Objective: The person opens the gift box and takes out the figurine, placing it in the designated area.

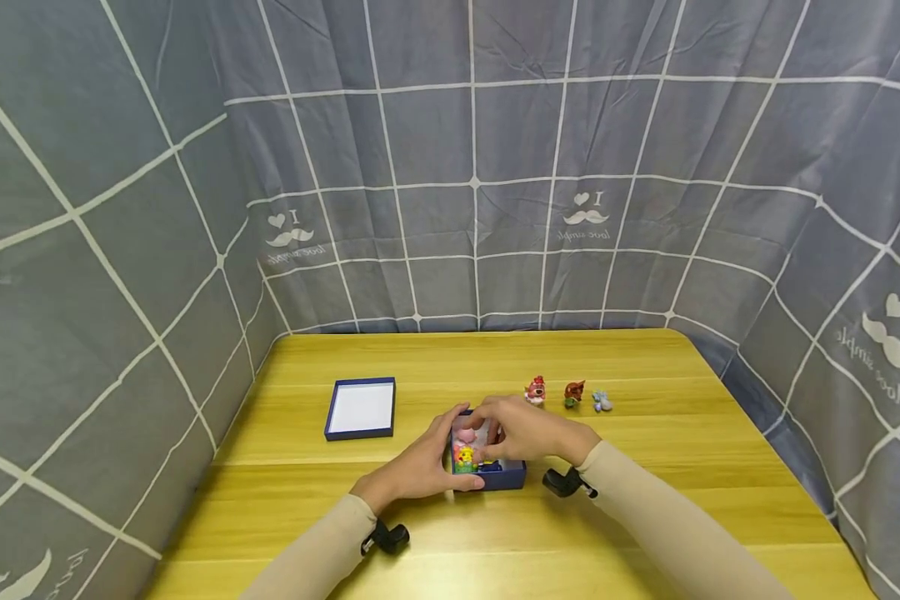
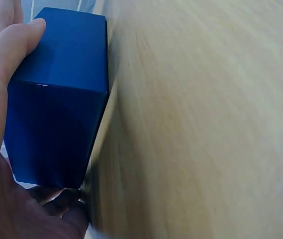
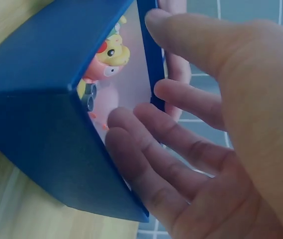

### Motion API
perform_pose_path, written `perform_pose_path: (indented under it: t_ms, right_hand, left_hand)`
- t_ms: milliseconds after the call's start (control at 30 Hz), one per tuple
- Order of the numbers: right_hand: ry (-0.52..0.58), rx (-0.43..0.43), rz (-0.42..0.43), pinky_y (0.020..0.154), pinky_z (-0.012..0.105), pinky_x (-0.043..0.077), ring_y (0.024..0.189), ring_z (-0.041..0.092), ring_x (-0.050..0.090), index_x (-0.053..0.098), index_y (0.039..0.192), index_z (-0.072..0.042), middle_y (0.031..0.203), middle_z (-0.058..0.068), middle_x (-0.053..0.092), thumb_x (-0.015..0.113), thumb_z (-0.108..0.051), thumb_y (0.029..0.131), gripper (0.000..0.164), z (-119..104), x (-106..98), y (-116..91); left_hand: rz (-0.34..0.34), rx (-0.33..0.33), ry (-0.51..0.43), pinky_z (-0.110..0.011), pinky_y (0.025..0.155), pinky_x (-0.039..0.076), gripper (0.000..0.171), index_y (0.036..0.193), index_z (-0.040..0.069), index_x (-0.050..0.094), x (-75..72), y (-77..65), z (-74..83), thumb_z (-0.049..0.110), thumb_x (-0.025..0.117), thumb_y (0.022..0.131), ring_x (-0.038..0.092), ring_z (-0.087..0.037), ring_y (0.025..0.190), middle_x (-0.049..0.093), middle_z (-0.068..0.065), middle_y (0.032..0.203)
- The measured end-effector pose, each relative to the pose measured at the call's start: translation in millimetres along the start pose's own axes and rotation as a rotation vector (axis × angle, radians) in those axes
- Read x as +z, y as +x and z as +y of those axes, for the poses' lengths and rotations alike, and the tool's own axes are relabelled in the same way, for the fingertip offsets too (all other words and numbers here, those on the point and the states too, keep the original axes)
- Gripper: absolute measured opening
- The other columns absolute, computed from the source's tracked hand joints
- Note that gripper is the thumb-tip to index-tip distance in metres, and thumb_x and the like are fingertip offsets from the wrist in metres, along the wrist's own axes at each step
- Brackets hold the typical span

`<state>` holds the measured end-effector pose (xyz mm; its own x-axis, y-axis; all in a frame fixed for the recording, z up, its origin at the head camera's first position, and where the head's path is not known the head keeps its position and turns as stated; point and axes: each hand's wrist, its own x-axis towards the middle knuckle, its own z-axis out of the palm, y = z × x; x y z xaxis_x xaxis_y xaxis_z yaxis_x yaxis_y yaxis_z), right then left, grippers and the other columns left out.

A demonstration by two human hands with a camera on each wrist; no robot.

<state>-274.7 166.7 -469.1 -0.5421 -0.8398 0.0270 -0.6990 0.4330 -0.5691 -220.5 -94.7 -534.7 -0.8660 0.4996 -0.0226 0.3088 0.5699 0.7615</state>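
Note:
An open blue box (image 1: 504, 480) stands on the table with several small toy figures inside. My left hand (image 1: 418, 468) grips its left end, the thumb on the front wall and the fingers round the far side; the left wrist view shows that thumb against the box (image 2: 56, 129). Over the opening is my right hand (image 1: 523, 427), its fingertips reaching in. In the right wrist view those fingers are loosely bent and apart, with nothing seen between them. Beside them lie a yellow toy figure (image 3: 115, 52) and a pink one (image 3: 100, 68). Part of the contents is hidden by my right hand.
A blue-rimmed lid with a white inside (image 1: 361, 407) lies at the left. Behind my right hand stand a red figurine (image 1: 536, 390), a reddish-brown figurine (image 1: 573, 393) and a pale blue-grey figurine (image 1: 602, 401). A grey checked curtain (image 1: 435, 217) surrounds the wooden table (image 1: 270, 500).

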Motion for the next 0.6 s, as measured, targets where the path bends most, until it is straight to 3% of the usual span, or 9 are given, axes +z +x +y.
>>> perform_pose_path:
  t_ms: [333,600]
  right_hand:
    - [-0.007,-0.014,-0.081,0.079,0.018,0.062,0.087,-0.007,0.069,0.078,0.146,-0.003,0.129,0.014,0.078,0.092,-0.029,0.105,0.05,8,0,15]
    - [0.015,-0.005,-0.108,0.08,0.019,0.062,0.089,0.001,0.073,0.079,0.143,-0.004,0.127,0.011,0.083,0.092,-0.028,0.104,0.047,9,0,21]
  left_hand:
    - [-0.002,0.015,0.005,-0.067,0.135,0.045,0.129,0.189,0.019,0.011,-3.4,4.1,-1.7,0.061,0.092,0.098,0.053,-0.037,0.166,0.035,-0.02,0.186]
    - [-0.005,0.016,-0.011,-0.066,0.135,0.045,0.13,0.189,0.019,0.012,-4.5,3.6,-1.2,0.063,0.093,0.096,0.053,-0.036,0.165,0.037,-0.019,0.186]
